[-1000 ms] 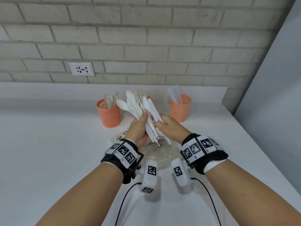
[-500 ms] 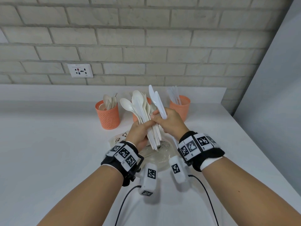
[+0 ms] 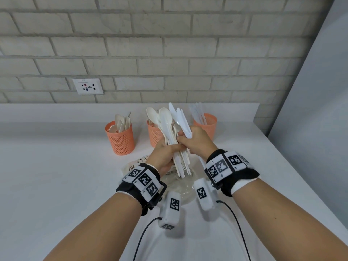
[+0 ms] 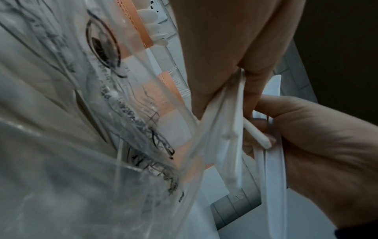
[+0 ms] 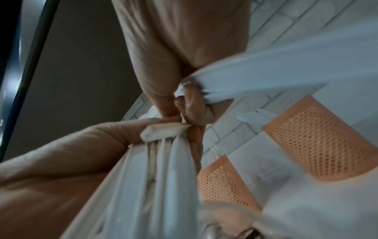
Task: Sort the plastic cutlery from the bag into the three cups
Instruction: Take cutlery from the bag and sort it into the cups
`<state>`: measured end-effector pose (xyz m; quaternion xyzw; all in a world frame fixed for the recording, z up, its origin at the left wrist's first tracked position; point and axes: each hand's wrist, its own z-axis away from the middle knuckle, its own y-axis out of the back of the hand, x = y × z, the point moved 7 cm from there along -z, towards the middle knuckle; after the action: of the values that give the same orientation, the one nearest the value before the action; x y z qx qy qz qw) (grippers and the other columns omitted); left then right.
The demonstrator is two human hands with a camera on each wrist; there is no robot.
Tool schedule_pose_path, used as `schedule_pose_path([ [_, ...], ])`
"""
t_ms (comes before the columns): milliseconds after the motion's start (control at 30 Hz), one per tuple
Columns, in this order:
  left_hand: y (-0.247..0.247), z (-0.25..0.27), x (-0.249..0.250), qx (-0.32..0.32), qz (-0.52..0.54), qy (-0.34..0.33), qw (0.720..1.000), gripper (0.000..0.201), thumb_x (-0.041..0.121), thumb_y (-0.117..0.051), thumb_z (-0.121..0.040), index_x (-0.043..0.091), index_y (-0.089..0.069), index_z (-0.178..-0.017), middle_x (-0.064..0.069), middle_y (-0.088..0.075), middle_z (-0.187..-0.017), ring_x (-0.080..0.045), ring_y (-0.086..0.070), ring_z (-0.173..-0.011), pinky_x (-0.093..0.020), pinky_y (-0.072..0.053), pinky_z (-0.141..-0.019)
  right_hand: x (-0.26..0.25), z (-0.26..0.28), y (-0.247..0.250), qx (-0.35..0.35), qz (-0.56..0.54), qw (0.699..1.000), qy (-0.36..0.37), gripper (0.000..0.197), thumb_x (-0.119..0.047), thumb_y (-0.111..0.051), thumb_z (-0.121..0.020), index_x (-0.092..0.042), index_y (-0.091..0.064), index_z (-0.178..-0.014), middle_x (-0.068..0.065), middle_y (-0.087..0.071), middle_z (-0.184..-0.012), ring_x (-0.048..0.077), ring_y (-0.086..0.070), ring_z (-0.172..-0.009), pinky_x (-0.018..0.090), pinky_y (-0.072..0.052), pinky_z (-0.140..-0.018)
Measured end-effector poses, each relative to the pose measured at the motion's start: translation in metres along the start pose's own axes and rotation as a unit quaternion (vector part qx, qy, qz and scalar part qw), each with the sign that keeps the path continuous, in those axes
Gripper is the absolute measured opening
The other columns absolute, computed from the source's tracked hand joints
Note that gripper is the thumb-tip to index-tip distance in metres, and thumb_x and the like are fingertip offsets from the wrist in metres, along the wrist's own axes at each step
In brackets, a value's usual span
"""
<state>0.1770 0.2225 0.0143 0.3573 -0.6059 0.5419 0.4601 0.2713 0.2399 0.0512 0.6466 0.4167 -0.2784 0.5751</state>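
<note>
My left hand [image 3: 165, 153] grips an upright bundle of white plastic cutlery [image 3: 170, 136] with spoon bowls on top. My right hand [image 3: 195, 142] touches the bundle's right side and holds white knives [image 3: 179, 119] that stick up, blades serrated. Three orange mesh cups stand behind: the left cup [image 3: 120, 139] holds spoons, the middle cup [image 3: 154, 135] forks, the right cup [image 3: 206, 123] knives. The clear printed bag [image 3: 180, 187] lies on the counter under my hands. In the left wrist view the bag [image 4: 92, 145] fills the left side. In the right wrist view the knives [image 5: 276, 77] cross my fingers.
A white counter [image 3: 56, 185] runs to a brick wall with a socket [image 3: 88, 86]. A grey panel [image 3: 316, 110] rises at the right, close to the right cup. The counter's right edge runs diagonally beside my right arm. Cables hang from both wrists.
My right hand has drawn the knives up out of the bundle and shifted them to its right side. Both hands have moved a little farther toward the cups.
</note>
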Motion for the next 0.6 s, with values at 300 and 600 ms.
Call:
schedule_pose_path([
  [300, -0.003, -0.019, 0.002, 0.021, 0.034, 0.031, 0.999, 0.034, -0.011, -0.052, -0.086, 0.001, -0.055, -0.117, -0.017, -0.067, -0.096, -0.022, -0.07, -0.073, -0.032, -0.058, -0.062, 0.008, -0.014, 0.003, -0.032, -0.024, 0.999, -0.028, 0.025, -0.009, -0.037, -0.091, -0.015, -0.044, -0.068, 0.001, -0.044, -0.06, 0.014, -0.042, -0.052, 0.024, -0.034, -0.048],
  [600, 0.013, -0.043, 0.0, 0.079, 0.056, 0.049, 0.994, 0.034, -0.008, -0.055, -0.086, 0.002, -0.049, -0.118, -0.007, -0.06, -0.079, -0.018, -0.062, -0.07, -0.026, -0.056, -0.061, 0.026, -0.051, 0.055, 0.066, -0.3, 0.944, -0.12, 0.023, -0.007, -0.028, -0.097, -0.008, -0.038, -0.118, 0.013, -0.058, -0.079, 0.024, -0.063, -0.067, 0.03, -0.055, -0.053],
])
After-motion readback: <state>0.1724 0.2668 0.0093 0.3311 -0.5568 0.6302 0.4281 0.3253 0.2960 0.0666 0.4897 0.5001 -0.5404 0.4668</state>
